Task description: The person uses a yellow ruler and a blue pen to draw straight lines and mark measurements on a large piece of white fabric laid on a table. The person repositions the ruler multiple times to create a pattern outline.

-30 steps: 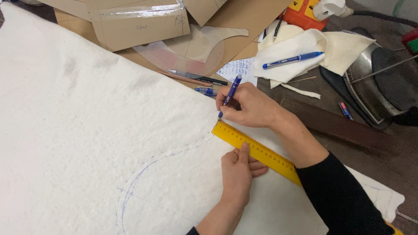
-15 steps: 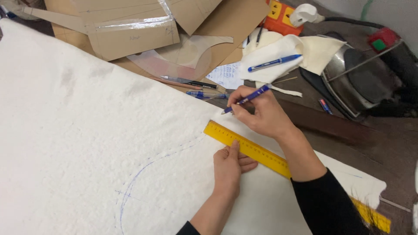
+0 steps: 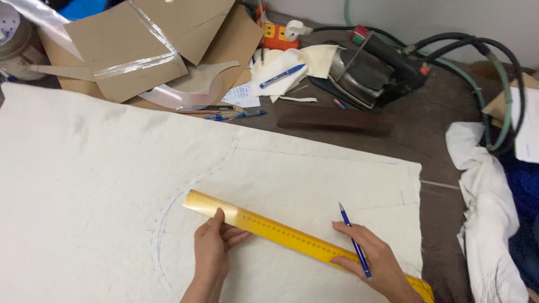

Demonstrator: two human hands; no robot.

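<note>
**Both hands on the ruler, pen in the right**

We see the left hand (image 3: 212, 253) pressing down on a yellow ruler (image 3: 281, 233), thumb on top near its upper-left end, fingers curled under the near edge, so clamped on the ruler. The right hand (image 3: 377, 264) sits further along the same ruler toward its lower-right end, fingertips flat on it. We also see a blue pen (image 3: 353, 247) pinched in the right hand, tip pointing up and away from the wrist, lying across the fingers. The ruler runs diagonally between the two hands and lies flat on the cream cloth (image 3: 101, 185). Just left of the left hand we note a curved blue line (image 3: 163, 224) drawn on the cloth; the ruler's end almost meets it. Well beyond the right hand, far up, an iron (image 3: 365, 73) rests on the dark table (image 3: 426, 140). Far above the left hand we see cardboard pieces (image 3: 135, 50), and more pens (image 3: 236, 115) near the cloth's far edge. Right of the right hand, a white cloth heap (image 3: 483, 213).
</note>
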